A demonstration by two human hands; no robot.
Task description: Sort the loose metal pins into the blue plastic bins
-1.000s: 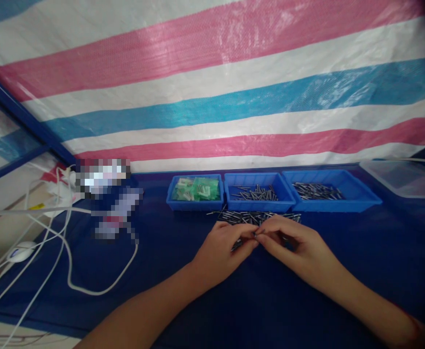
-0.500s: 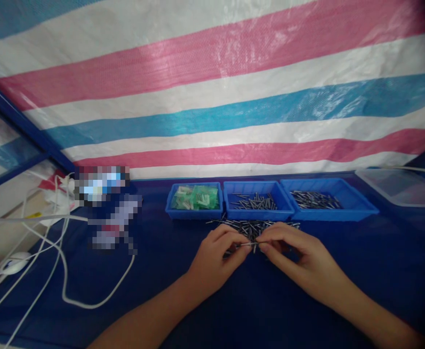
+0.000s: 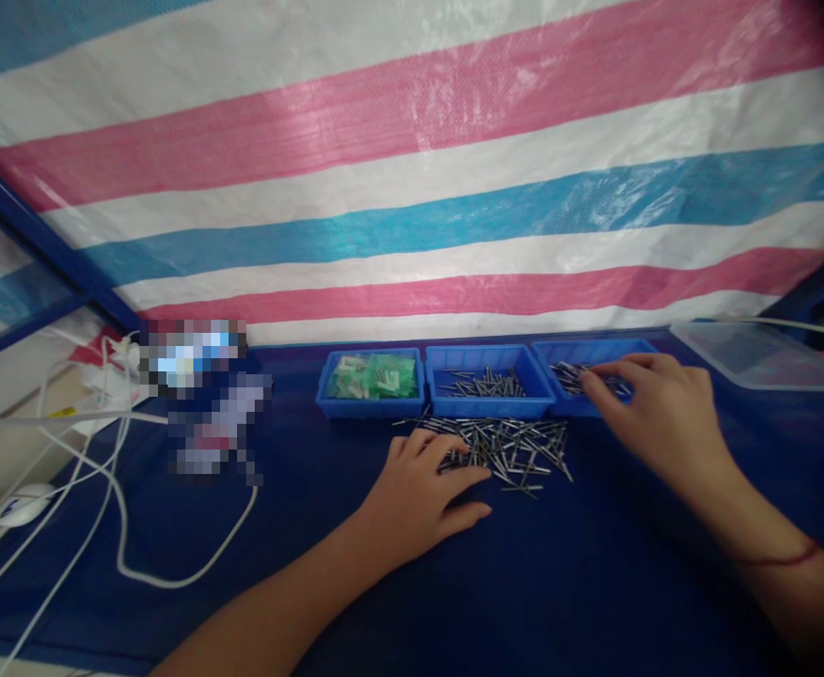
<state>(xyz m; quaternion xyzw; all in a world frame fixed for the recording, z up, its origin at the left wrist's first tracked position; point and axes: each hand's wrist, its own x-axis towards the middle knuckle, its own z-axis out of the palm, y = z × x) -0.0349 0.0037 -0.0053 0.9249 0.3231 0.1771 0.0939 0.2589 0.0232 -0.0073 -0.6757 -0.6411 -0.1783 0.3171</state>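
A loose pile of thin metal pins [image 3: 511,449] lies on the dark blue table in front of three small blue trays. My left hand [image 3: 422,489] rests on the table at the pile's left edge, fingers stretched flat and touching the pins. My right hand [image 3: 656,404] reaches over the right tray [image 3: 562,406], fingertips pinched above the pins inside it; whether they hold a pin I cannot make out. The middle tray [image 3: 486,406] holds more pins. The left tray [image 3: 370,408] holds green and white plastic parts.
A clear plastic container [image 3: 765,362] stands at the far right. White cables [image 3: 122,527] and a white mouse-like switch [image 3: 21,503] lie on the left. A striped tarp [image 3: 412,188] hangs behind the trays. Blurred items [image 3: 200,395] sit left of the trays.
The hands were together over the pile, pinching a pin between them. My right hand has moved up and right to the right tray; my left hand has flattened onto the table.
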